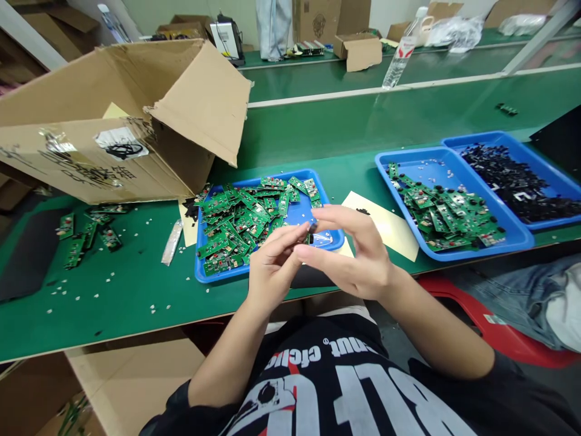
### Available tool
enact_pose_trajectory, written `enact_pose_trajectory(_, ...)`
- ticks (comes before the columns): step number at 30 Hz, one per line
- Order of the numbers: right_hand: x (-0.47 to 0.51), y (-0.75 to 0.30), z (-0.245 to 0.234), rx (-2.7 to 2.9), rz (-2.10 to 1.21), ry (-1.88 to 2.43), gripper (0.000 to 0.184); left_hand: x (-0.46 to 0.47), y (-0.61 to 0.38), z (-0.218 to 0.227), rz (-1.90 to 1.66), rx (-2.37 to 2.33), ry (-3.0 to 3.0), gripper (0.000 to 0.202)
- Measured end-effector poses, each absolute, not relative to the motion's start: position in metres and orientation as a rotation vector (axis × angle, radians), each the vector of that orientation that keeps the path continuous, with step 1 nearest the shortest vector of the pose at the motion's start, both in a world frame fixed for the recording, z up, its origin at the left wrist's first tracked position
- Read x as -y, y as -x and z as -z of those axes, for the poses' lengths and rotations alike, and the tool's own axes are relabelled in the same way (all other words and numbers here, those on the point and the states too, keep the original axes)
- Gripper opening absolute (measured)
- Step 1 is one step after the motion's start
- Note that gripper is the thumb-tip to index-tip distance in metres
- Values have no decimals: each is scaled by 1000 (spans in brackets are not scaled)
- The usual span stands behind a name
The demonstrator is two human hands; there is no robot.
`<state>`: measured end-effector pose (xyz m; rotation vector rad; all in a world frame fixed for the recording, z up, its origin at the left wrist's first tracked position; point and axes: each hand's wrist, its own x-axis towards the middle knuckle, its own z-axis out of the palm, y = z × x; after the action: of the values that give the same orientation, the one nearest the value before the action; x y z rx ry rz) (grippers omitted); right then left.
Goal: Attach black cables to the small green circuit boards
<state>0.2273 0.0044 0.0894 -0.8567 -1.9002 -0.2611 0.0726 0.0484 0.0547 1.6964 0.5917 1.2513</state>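
Note:
My left hand is closed in a pinch in front of my chest. A small dark piece shows at its fingertips, too small and partly covered for me to name. My right hand comes in from the other side, its thumb and fingers apart around that piece. Whether its fingertips touch the piece I cannot tell. Just behind both hands lies a blue tray holding a heap of green circuit boards. My hands cover its front right corner.
A second blue tray on the right holds more boards; another tray beyond it holds black parts. A large open carton stands back left. Loose boards and a dark mat lie left. A water bottle stands behind.

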Motion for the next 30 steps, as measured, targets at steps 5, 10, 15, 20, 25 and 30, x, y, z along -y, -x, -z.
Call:
enact_pose_trajectory(5,5,-227,-97,1436,-264,985,24,-53,-69,-51,-1457,-568,-1943,49)
enact_pose_trajectory(10,-1,-229,-98,1112,-1331,1068,41,-60,-65,-59,-1712,-392,-2480,60)
enact_pose_trajectory(15,3,-225,-105,1050,-1510,1068,24,-61,-63,-64,-1784,-351,-2627,50)
enact_pose_trajectory(20,4,-224,-107,1019,-1462,1082,14,-60,-61,-62,-1826,-391,-2583,50)
enact_pose_trajectory(25,3,-225,-101,1014,-1421,1061,6,-57,-63,-64,-1820,-480,-2524,50)
enact_pose_trajectory(30,1,-225,-98,983,-1470,1042,6,-55,-64,-61,-1757,-510,-2432,51)
